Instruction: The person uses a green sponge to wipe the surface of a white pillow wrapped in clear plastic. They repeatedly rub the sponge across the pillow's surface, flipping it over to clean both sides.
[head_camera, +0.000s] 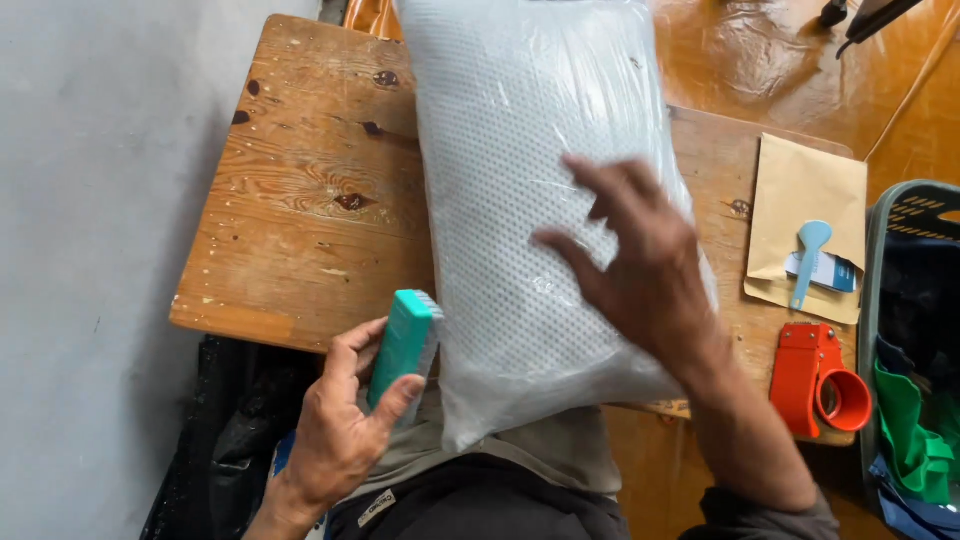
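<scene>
1. the plastic-wrapped pillow (520, 200) lies on the wooden surface (310, 200), its long axis running away from the person, near end hanging over the front edge.
2. the right hand (640, 270) rests on the pillow's near half, fingers (600, 185) spread wide and gripping nothing.
3. the left hand (340, 420) is just left of the pillow's near corner, fingers curled around an upright teal block (402, 345) that touches the wrap.
4. right of the pillow lie a tan envelope (800, 190), a blue scoop (810, 255) and an orange tape dispenser (818, 380).
</scene>
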